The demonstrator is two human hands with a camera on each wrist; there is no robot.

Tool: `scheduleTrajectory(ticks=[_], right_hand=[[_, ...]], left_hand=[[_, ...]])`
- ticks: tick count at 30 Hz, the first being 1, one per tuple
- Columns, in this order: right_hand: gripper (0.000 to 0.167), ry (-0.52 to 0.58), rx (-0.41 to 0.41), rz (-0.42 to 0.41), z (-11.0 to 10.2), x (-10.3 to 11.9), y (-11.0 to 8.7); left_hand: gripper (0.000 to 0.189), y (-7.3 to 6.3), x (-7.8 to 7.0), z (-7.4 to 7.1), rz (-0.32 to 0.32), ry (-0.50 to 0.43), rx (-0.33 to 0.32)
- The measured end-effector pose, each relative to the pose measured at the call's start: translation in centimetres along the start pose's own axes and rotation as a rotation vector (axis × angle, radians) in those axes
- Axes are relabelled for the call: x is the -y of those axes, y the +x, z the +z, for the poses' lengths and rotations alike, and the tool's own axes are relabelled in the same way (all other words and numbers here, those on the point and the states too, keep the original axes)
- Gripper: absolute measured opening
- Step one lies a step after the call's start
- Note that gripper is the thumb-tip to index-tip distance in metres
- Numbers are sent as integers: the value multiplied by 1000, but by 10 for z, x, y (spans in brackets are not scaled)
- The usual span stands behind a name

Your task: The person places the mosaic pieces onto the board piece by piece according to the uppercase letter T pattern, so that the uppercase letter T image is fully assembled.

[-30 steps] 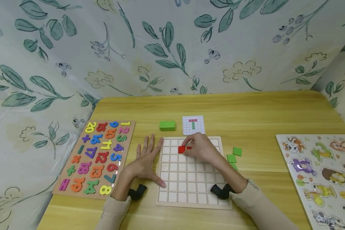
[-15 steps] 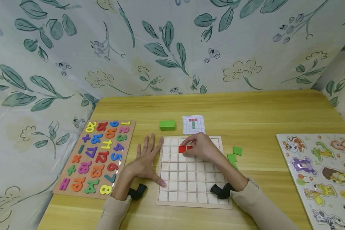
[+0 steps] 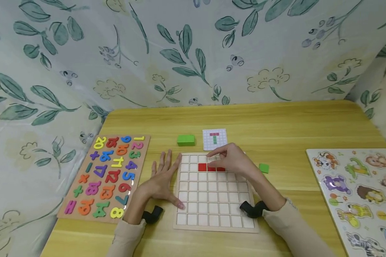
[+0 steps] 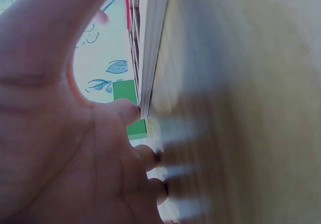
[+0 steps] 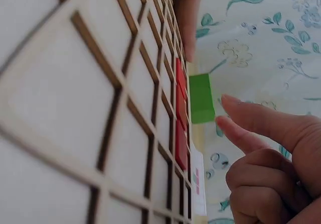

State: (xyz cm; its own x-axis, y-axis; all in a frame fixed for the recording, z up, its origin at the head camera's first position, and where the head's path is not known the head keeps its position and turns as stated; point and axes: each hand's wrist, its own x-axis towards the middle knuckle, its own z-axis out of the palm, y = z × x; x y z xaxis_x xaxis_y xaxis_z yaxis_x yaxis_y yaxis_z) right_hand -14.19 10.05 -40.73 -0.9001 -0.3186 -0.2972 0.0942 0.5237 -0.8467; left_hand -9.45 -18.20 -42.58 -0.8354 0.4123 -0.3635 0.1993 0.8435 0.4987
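Note:
A wooden grid board [image 3: 216, 228] lies in front of me. Three red square tiles sit side by side in its second row from the top, all showing in the right wrist view, where the middle red tile [image 5: 181, 106] is plain. My left hand [image 3: 159, 184] is spread at the board's left edge, thumb on the lower left, fingertips near the upper left corner. Over the red row hovers my right hand [image 3: 233, 160], thumb and index finger apart with nothing between them, the other fingers curled. It partly covers the tiles, leaving the left red tile [image 3: 202, 167] in sight.
Behind the board are a green block [image 3: 186, 140] and a card [image 3: 214, 140] with a red-and-green T. One loose green tile [image 3: 263, 168] lies right of the board. A number puzzle [image 3: 104, 178] stands left, an animal puzzle [image 3: 357, 189] right.
My right hand has lifted off the red tiles and shifted right, thumb and index finger apart. Its forearm now covers the other loose green tiles. My left hand stays put.

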Motion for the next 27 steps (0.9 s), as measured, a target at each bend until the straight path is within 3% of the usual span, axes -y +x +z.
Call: scheduleTrajectory(ticks=[4,15,20,27], right_hand=[[32,-35,-20,14,-33,-9,-11],[48,16,26,65,-115,-60,-41],[55,9,75,102,-130,-79,-42],[55,-9,158,103,-131,-94,-37]], left_hand=[[158,0,0,1,15,-6,5],[158,-3,1,1,23,-2,3],[157,-4,3,1,29,-1,3],[157,-4,2,1,22,0,0]])
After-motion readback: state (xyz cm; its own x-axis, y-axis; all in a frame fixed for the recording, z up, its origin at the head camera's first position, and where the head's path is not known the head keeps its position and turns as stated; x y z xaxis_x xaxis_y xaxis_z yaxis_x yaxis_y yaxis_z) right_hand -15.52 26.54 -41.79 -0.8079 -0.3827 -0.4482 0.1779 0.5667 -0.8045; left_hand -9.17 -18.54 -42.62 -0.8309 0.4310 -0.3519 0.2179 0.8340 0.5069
